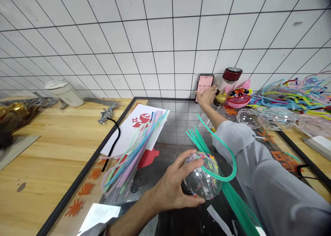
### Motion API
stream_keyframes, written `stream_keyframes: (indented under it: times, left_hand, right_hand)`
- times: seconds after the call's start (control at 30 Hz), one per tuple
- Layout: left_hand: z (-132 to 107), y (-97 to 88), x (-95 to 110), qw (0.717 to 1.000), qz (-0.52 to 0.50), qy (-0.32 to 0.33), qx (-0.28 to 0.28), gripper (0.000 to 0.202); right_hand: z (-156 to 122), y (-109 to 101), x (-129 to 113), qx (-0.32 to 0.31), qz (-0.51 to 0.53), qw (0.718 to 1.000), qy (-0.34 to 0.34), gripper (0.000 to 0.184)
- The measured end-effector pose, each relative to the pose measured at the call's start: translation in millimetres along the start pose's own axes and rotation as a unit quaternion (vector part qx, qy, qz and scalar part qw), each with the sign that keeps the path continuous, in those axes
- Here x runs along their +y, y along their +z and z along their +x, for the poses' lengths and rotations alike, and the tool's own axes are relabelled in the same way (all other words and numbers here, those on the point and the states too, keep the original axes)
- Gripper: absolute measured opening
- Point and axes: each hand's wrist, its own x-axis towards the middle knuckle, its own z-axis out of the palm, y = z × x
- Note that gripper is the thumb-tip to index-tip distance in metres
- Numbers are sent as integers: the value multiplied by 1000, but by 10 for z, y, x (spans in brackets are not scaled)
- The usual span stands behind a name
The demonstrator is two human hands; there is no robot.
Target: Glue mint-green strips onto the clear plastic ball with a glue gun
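Note:
My left hand [172,187] is wrapped around a clear plastic ball [203,175] with coloured bits inside, held just above the dark glass mat [178,125]. A green pipe cleaner [224,153] curls over the ball. My right hand [206,96], at the end of a grey sleeve, reaches to the back wall and touches a pink phone [204,86] that leans there with a timer on its screen. Its fingers lie curled against the phone's lower edge. A bundle of green pipe cleaners [232,198] lies under my right arm.
Pastel pipe cleaners [131,153] lie across white paper with a red cutout [141,120]. A red-lidded jar [227,86], a colourful mask [239,96], clear balls [276,118] and a heap of pipe cleaners [294,91] sit at back right. A white jug [64,91] stands on the wooden bench at left.

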Motion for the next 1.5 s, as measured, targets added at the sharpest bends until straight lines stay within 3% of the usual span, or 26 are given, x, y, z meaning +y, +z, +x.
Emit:
stream_keyframes:
  times: [0.2,0.4,0.53,0.63,0.83,1.07,1.27,1.5]
  left_hand:
    - [31,8,45,1000,-4,25,7,98]
    - [37,37,122,998,-15,61,0,102]
    - [62,54,162,996,-22,81,-2,98]
    - [93,80,172,997,-13,70,-6,97]
    - [128,133,144,996,24,84,-12,97]
    - [107,83,91,993,30,99,-62,90]
    - [74,61,104,990,17,97,-97,87]
    - [49,67,125,991,-3,82,-106,92]
  right_hand:
    - [-198,-506,8,-87,8,991,-100,89]
    - [-756,-1424,318,-234,52,944,-228,53]
    - [-1303,-2029,672,-298,106,921,-228,43]
    - [-1630,-2280,847,-315,259,900,-155,41]
    - [-1870,-2236,1031,-246,386,881,-121,33]
    - [-1948,-2297,1058,-335,323,851,-245,22]
    - [-1988,-2294,1027,-400,300,832,-239,27]
    - [-2002,-2239,1041,-414,299,819,-263,22]
